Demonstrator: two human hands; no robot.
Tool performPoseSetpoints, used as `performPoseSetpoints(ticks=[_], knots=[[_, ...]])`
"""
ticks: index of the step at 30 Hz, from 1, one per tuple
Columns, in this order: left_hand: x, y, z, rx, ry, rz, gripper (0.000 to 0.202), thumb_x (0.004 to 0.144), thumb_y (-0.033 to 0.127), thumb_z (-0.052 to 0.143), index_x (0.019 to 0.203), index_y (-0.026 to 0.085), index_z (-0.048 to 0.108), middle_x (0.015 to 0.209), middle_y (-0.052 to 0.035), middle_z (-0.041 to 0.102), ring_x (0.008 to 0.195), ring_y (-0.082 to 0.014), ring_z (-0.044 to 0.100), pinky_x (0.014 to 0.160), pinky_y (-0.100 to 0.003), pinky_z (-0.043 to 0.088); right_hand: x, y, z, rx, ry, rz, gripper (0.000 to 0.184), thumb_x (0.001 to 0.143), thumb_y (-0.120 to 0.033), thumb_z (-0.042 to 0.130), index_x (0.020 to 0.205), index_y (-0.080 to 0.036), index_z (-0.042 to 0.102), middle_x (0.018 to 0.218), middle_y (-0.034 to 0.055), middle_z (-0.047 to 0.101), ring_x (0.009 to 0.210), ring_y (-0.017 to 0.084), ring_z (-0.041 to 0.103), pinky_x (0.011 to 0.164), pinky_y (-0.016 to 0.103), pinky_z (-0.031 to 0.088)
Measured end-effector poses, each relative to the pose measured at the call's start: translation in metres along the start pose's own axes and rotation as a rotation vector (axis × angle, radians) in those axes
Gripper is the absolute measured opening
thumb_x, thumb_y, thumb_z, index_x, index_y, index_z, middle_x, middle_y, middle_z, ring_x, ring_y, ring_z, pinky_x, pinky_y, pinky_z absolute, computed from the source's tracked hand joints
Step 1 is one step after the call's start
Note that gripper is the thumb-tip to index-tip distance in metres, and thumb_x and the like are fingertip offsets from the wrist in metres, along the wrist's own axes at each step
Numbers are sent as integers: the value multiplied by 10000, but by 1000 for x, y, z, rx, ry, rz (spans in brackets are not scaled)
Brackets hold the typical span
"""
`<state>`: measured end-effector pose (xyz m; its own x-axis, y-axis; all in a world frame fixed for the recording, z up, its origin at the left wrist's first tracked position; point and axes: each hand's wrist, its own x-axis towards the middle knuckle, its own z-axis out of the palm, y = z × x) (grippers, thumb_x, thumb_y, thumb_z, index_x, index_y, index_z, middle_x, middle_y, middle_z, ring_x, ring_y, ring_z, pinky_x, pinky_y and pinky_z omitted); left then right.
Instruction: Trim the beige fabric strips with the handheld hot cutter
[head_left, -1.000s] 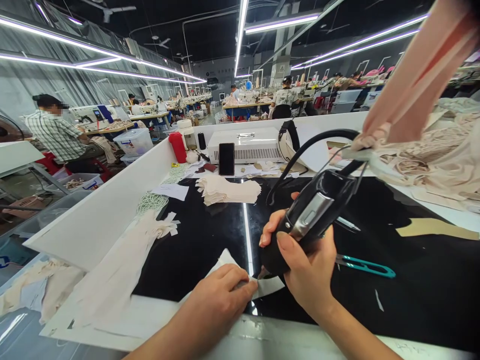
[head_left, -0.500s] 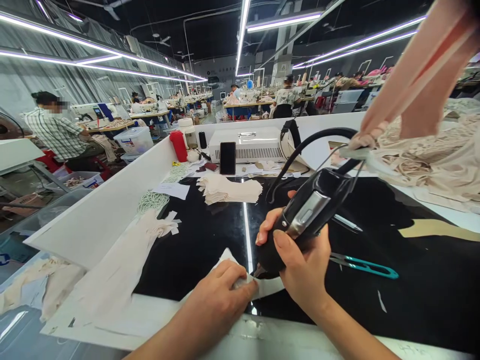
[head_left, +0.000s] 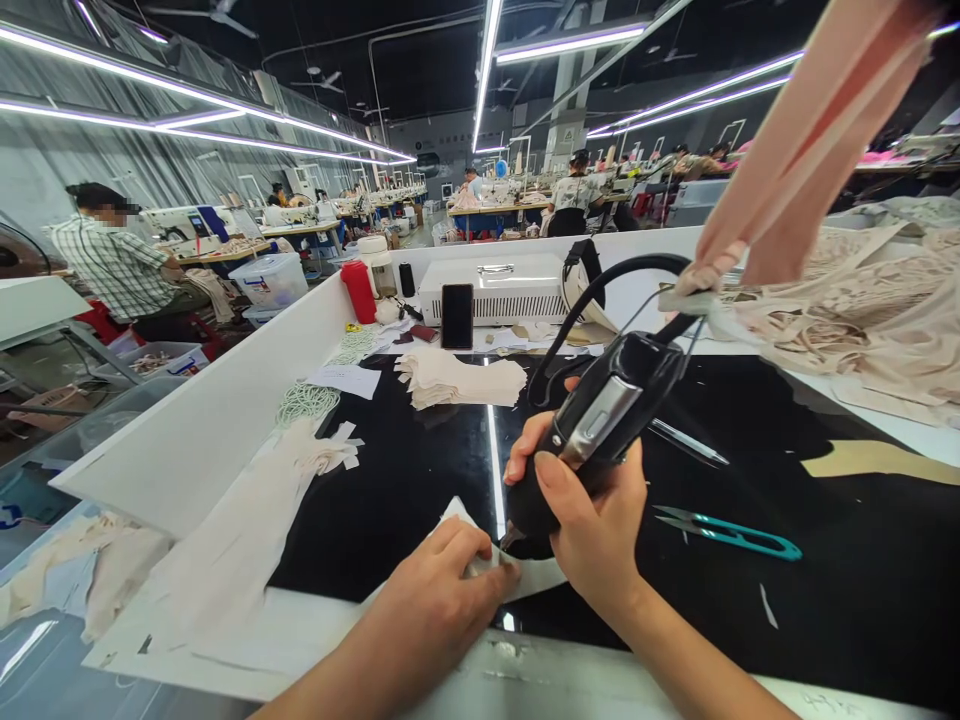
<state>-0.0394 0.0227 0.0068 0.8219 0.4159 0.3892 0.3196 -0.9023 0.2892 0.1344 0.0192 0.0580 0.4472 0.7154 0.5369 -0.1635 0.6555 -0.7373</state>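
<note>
My right hand (head_left: 592, 510) is wrapped around a black corded hand-held power tool (head_left: 600, 420) with a silver switch panel, tilted so its metal tip points down and left. My left hand (head_left: 450, 590), fingers curled and thumb drawn in, holds a white fabric piece (head_left: 541, 577) down at the front of the black work surface (head_left: 375, 500). The tool's tip is beside my left fingertips, at the edge of that piece. Part of the fabric is hidden under my left hand. A cord (head_left: 637, 265) runs up from the tool, tied with pink cloth strips (head_left: 787, 170).
Teal thread snips (head_left: 739, 535) and a pen (head_left: 690, 443) lie to the right. Stacked pale fabric pieces (head_left: 465, 378) and a phone (head_left: 457, 316) are farther back. More cloth (head_left: 232, 530) covers the left side. A white partition (head_left: 217, 410) edges the table; people work beyond it.
My right hand and the tool have shifted slightly left, with the pink strips and cord swinging left too. My left hand stays nearly in place on the fabric.
</note>
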Motion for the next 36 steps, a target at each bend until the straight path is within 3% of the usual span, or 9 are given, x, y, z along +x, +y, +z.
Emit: performPoseSetpoints(ticks=[21,27,36], knots=[[0,0,2,-11,13,-13,272,1065,110,543,1269,185,706,1079,-107,642,954,-232,628,787,-329,604,0,-1,2,-49,15,-2,270,887,-215,754,999,-286,518,801,-70,693,585,118,632,558,267,570],[-2,-1,2,-1,17,-13,289,1059,94,532,1269,189,706,1058,-104,642,923,-224,620,759,-318,593,-1,0,4,-56,4,-8,241,903,-172,723,989,-283,527,799,-78,689,592,105,631,577,253,569],[-1,-3,-2,10,-14,-25,294,1068,110,531,1287,215,698,1028,-84,640,923,-213,613,787,-310,584,6,-2,-4,-69,27,-1,265,898,-238,780,1016,-283,547,845,-79,700,635,108,655,659,278,584]])
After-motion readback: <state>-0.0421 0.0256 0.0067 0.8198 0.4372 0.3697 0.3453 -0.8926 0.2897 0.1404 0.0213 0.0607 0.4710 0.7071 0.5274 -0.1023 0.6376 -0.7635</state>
